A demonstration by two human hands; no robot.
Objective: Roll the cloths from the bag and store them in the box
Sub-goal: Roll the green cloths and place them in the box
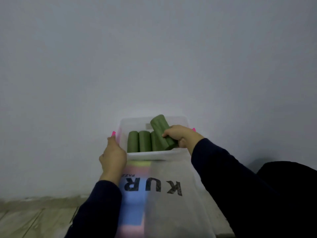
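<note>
Against the pale wall (154,57), low in the view, sits a clear plastic box (147,156) with pink clips on its two short sides. At the left, the left hand (112,154) holds the box's left rim just below the pink clip (113,133) — thumb and fingers wrapped over the edge, dark sleeve trailing back toward the camera.

Inside the box, three green rolls (145,141) lie side by side, long axes running away from the viewer; the leftmost lies near the left wall, and the third is partly hidden by what is above it. Over that third roll, a fourth roll (160,130) is tilted, its far end raised above the box's back rim and its near end low at the right side.

Right of centre, the right hand (180,135) grasps this tilted roll at its near end, fingers curled over the top — the roll is not yet laid flat among the others.

Nearer the camera, a translucent white bag (171,203) printed with large dark letters lies on the floor, touching the box's near wall, between the two forearms. Colours — yellow, pink, blue — show faintly through its left part. Wooden flooring (25,219) fills the lower left.
</note>
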